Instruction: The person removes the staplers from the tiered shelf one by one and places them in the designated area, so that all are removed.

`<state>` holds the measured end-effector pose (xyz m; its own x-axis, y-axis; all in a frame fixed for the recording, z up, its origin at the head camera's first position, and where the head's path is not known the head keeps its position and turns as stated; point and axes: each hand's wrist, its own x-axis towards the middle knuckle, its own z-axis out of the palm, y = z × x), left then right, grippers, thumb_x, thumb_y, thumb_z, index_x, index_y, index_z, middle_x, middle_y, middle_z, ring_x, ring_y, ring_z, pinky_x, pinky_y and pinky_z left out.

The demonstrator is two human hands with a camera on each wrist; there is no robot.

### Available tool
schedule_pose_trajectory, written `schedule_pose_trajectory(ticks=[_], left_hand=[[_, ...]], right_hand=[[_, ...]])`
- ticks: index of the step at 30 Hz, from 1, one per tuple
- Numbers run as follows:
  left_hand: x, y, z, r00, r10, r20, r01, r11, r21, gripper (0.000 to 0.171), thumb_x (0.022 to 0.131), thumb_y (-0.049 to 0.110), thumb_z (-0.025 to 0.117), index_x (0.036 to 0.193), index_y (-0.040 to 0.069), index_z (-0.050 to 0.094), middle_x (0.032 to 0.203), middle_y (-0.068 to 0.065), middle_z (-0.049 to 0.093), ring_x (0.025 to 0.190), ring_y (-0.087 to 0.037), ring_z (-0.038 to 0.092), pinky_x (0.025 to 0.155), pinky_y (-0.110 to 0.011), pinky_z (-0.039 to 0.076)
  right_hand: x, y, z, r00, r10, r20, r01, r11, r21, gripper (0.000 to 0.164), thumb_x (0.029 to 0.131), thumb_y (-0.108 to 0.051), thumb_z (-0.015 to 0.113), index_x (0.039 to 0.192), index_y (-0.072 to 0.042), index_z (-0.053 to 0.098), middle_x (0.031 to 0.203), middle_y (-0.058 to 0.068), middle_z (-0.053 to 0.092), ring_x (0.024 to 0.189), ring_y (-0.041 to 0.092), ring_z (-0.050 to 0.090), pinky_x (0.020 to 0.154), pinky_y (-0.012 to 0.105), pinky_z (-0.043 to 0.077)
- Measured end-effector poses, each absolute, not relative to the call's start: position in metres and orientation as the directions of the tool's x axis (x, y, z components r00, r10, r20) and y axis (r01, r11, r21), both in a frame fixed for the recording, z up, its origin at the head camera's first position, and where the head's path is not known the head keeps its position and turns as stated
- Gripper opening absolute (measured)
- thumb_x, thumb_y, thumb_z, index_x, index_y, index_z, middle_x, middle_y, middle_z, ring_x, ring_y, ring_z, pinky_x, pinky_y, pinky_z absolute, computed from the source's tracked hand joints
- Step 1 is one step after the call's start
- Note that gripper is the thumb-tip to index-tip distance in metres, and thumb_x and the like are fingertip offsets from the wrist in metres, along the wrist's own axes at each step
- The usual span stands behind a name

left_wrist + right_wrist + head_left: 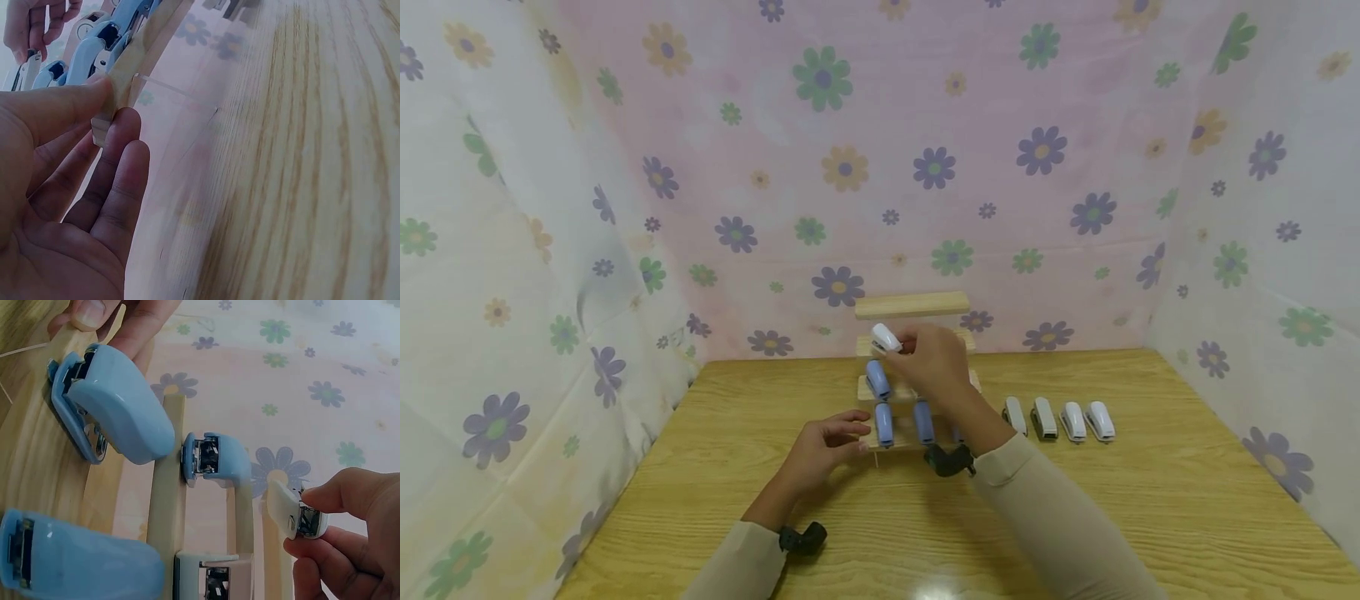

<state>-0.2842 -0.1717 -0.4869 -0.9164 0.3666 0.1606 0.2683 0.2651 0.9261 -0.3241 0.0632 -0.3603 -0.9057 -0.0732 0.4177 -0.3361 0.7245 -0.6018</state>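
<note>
My right hand (934, 358) pinches a small white stapler (886, 337) between thumb and fingers, over the second tier from the top of a wooden stepped rack (912, 305). In the right wrist view the white stapler (284, 509) is close to that plank. At the rack's front left corner, my left hand (823, 450) grips the end of the lowest plank (103, 128), thumb above and fingers beneath. Blue staplers (883, 423) stand on the lowest tier, and another blue stapler (877, 379) is one tier up. Beside it a white-and-pink stapler (228, 575) shows in the right wrist view.
Several light-coloured staplers (1072, 421) stand in a row on the wooden table (1150, 500), right of the rack. Flowered cloth (880, 125) hangs behind and at both sides. My right forearm covers part of the rack's right side.
</note>
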Motion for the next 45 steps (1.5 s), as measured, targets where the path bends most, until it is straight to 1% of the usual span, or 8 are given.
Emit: schedule_pose_trajectory(ticks=[4, 10, 14, 19, 24, 34, 40, 45], left_hand=[[-0.285, -0.171, -0.487, -0.916, 0.365, 0.164, 0.268, 0.255, 0.929, 0.027, 0.094, 0.017, 0.078, 0.121, 0.011, 0.077, 0.147, -0.006, 0.061, 0.122, -0.028, 0.068, 0.095, -0.022, 0.057], [-0.285, -0.171, -0.487, -0.914, 0.371, 0.165, 0.269, 0.250, 0.930, 0.029, 0.094, 0.017, 0.078, 0.122, 0.008, 0.076, 0.147, -0.007, 0.061, 0.122, -0.030, 0.068, 0.094, -0.020, 0.056], [-0.285, -0.171, -0.487, -0.915, 0.369, 0.163, 0.265, 0.245, 0.932, 0.029, 0.094, 0.017, 0.078, 0.122, 0.007, 0.076, 0.147, -0.007, 0.061, 0.121, -0.030, 0.068, 0.093, -0.021, 0.057], [-0.285, -0.171, -0.490, -0.918, 0.363, 0.160, 0.257, 0.236, 0.937, 0.027, 0.093, 0.017, 0.080, 0.119, 0.010, 0.078, 0.145, -0.008, 0.062, 0.118, -0.029, 0.069, 0.092, -0.022, 0.058], [-0.286, -0.171, -0.490, -0.918, 0.362, 0.161, 0.257, 0.236, 0.937, 0.027, 0.093, 0.017, 0.080, 0.119, 0.010, 0.078, 0.146, -0.008, 0.062, 0.116, -0.029, 0.070, 0.090, -0.022, 0.058], [-0.284, -0.172, -0.486, -0.914, 0.367, 0.171, 0.272, 0.243, 0.931, 0.028, 0.094, 0.015, 0.078, 0.121, 0.009, 0.077, 0.147, -0.009, 0.061, 0.119, -0.031, 0.069, 0.092, -0.020, 0.057], [-0.284, -0.172, -0.486, -0.915, 0.368, 0.168, 0.269, 0.245, 0.931, 0.028, 0.094, 0.017, 0.078, 0.121, 0.010, 0.077, 0.147, -0.008, 0.061, 0.118, -0.030, 0.069, 0.091, -0.020, 0.057], [-0.283, -0.171, -0.486, -0.919, 0.361, 0.158, 0.259, 0.251, 0.933, 0.028, 0.094, 0.018, 0.078, 0.121, 0.011, 0.077, 0.147, -0.007, 0.061, 0.117, -0.029, 0.069, 0.090, -0.021, 0.058]], right_hand=[[-0.321, 0.071, -0.362, -0.896, -0.072, 0.438, -0.352, 0.718, -0.601, 0.023, 0.089, -0.034, 0.079, 0.104, -0.018, 0.081, 0.093, -0.004, 0.080, 0.082, 0.015, 0.072, 0.069, 0.036, 0.057], [-0.315, 0.083, -0.365, -0.874, -0.059, 0.482, -0.376, 0.710, -0.596, 0.021, 0.088, -0.031, 0.080, 0.103, -0.016, 0.081, 0.090, -0.002, 0.080, 0.078, 0.015, 0.073, 0.061, 0.032, 0.056], [-0.310, 0.092, -0.366, -0.882, -0.053, 0.469, -0.369, 0.697, -0.615, 0.023, 0.089, -0.031, 0.080, 0.106, -0.016, 0.080, 0.091, -0.002, 0.080, 0.079, 0.014, 0.074, 0.058, 0.029, 0.056], [-0.302, 0.106, -0.368, -0.893, -0.040, 0.448, -0.344, 0.701, -0.625, 0.027, 0.088, -0.032, 0.078, 0.109, -0.016, 0.080, 0.093, -0.001, 0.079, 0.083, 0.017, 0.073, 0.058, 0.030, 0.055], [-0.295, 0.120, -0.371, -0.879, -0.041, 0.475, -0.357, 0.716, -0.600, 0.024, 0.088, -0.031, 0.078, 0.107, -0.016, 0.081, 0.092, -0.002, 0.079, 0.087, 0.022, 0.074, 0.057, 0.030, 0.052], [-0.282, 0.146, -0.375, -0.872, -0.026, 0.488, -0.360, 0.711, -0.604, 0.026, 0.088, -0.032, 0.080, 0.110, -0.017, 0.080, 0.091, -0.001, 0.079, 0.089, 0.024, 0.072, 0.062, 0.034, 0.053], [-0.276, 0.163, -0.382, -0.884, 0.006, 0.467, -0.319, 0.723, -0.612, 0.027, 0.089, -0.032, 0.079, 0.114, -0.020, 0.080, 0.091, -0.002, 0.079, 0.088, 0.023, 0.071, 0.049, 0.030, 0.043], [-0.270, 0.177, -0.385, -0.881, 0.024, 0.473, -0.303, 0.737, -0.603, 0.025, 0.090, -0.029, 0.078, 0.114, -0.020, 0.080, 0.091, -0.001, 0.079, 0.089, 0.024, 0.071, 0.051, 0.030, 0.044]])
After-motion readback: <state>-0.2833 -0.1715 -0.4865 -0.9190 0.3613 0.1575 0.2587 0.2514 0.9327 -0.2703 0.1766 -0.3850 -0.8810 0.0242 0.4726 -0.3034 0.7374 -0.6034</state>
